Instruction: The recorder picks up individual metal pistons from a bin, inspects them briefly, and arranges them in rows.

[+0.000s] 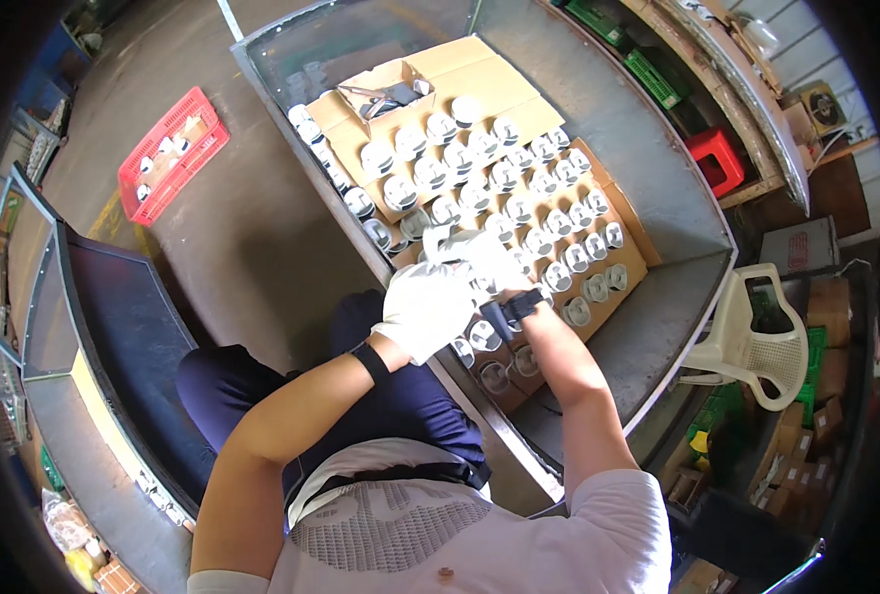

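In white gloves, my two hands meet over rows of metal pistons on the table. My left hand [428, 303] has its fingers closed round a pale metal piston [441, 241], which is partly hidden by glare. Pressed against it from the right is my right hand [489, 261], fingers curled; what it grips is washed out. A dark handle-like piece [497, 321] shows below my right wrist, beside the black wristband [525, 302]. Around both hands several pistons [400, 191] stand on brown cardboard [499, 74].
An open cardboard box [389, 94] of dark pieces lies at the table's far left. The metal table [692, 233] has a raised rim. A red crate [173, 158] with several pistons rests on the floor. At right are a white plastic chair [757, 337] and a red stool [717, 161].
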Available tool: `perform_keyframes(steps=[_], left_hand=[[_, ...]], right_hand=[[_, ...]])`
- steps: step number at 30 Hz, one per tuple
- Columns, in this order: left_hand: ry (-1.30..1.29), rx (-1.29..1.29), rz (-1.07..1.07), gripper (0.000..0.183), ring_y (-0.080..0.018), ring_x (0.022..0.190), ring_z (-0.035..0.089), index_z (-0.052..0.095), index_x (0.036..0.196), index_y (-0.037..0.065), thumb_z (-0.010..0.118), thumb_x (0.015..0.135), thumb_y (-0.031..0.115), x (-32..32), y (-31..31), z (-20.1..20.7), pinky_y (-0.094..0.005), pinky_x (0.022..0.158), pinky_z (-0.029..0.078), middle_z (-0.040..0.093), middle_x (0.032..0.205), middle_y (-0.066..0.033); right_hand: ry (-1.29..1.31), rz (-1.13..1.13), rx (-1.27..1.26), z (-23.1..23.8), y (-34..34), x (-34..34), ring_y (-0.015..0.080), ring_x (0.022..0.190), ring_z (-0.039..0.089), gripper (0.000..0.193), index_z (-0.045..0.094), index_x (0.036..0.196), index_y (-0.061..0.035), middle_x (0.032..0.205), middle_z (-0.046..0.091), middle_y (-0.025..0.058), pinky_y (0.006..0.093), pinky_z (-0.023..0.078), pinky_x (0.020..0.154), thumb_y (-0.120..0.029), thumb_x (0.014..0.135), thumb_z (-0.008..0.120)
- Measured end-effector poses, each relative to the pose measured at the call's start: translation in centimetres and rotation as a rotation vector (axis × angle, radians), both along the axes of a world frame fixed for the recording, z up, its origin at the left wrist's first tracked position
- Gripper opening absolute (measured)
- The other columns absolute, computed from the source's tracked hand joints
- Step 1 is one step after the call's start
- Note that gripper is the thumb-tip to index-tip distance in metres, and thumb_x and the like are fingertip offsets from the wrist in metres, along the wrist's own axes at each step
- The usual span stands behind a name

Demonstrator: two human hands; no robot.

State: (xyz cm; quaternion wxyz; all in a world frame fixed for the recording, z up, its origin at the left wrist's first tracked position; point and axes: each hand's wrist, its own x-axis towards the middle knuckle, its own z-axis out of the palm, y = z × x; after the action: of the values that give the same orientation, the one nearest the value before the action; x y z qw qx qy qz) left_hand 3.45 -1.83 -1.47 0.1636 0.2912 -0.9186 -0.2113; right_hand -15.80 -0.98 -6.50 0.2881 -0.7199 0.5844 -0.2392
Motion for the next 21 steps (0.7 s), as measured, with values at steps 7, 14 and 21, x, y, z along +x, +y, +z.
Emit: perform_keyframes(steps=[7,14,21], left_hand=[[0.048,0.078,-0.057,0.022,-0.0244,0.086,0.066,0.071,0.106,0.013,0.058,0.091,0.02,0.3,0.4,3.3,-0.0371,0.078,0.052,0.067,0.091,-0.0096],[0.75,1.208,-0.059,0.036,-0.0157,0.115,0.059,0.051,0.134,-0.002,0.05,0.101,0.012,-2.3,-2.2,-1.7,-0.0292,0.092,0.051,0.054,0.14,-0.0113],[0.602,1.171,-0.289,0.055,-0.0143,0.114,0.06,0.05,0.134,0.0,0.073,0.085,0.006,-2.1,-0.8,1.9,-0.0308,0.096,0.053,0.062,0.125,-0.0087]], right_hand=[[-0.407,-0.635,0.128,0.6,4.9,-5.5,0.0279,0.106,0.061,0.032,0.061,0.124,-0.0002,0.117,0.066,0.017,0.0387,0.049,0.093,-0.018,0.1,0.049],[-0.358,-0.463,-0.105,5.0,8.4,-3.4,0.0245,0.111,0.059,0.042,0.056,0.129,-0.001,0.123,0.063,0.0137,0.0355,0.048,0.097,-0.021,0.092,0.063],[-0.419,-0.531,-0.029,2.9,9.2,-1.7,0.0255,0.12,0.057,0.05,0.053,0.133,-0.0024,0.13,0.06,0.0147,0.0354,0.045,0.104,-0.02,0.089,0.067]])
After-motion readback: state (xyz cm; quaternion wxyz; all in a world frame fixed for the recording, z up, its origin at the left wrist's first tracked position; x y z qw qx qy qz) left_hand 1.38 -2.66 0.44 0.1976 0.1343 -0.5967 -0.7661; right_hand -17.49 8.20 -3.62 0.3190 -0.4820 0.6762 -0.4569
